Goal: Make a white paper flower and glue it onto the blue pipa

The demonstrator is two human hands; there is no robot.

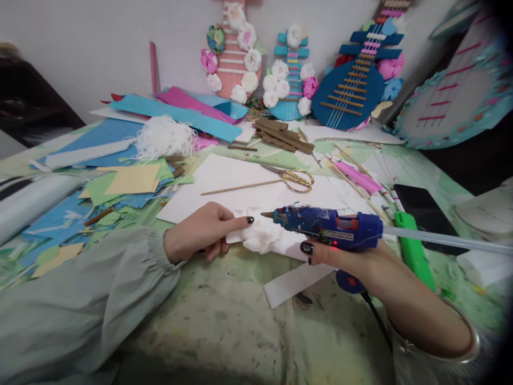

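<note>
My right hand grips a blue hot glue gun with a lit red light. A clear glue stick sticks out of its back end. The nozzle points left at a crumpled white paper flower; whether it touches the paper I cannot tell. At the flower's left edge, my left hand is closed, pinching a white paper strip joined to it between thumb and fingers. Gold-handled scissors and a thin wooden stick lie on white paper just behind.
Several paper lutes, one a blue lute, lean on the back wall. White string, brown cardboard strips and paper scraps lie behind and left. A green box cutter and a black phone lie right.
</note>
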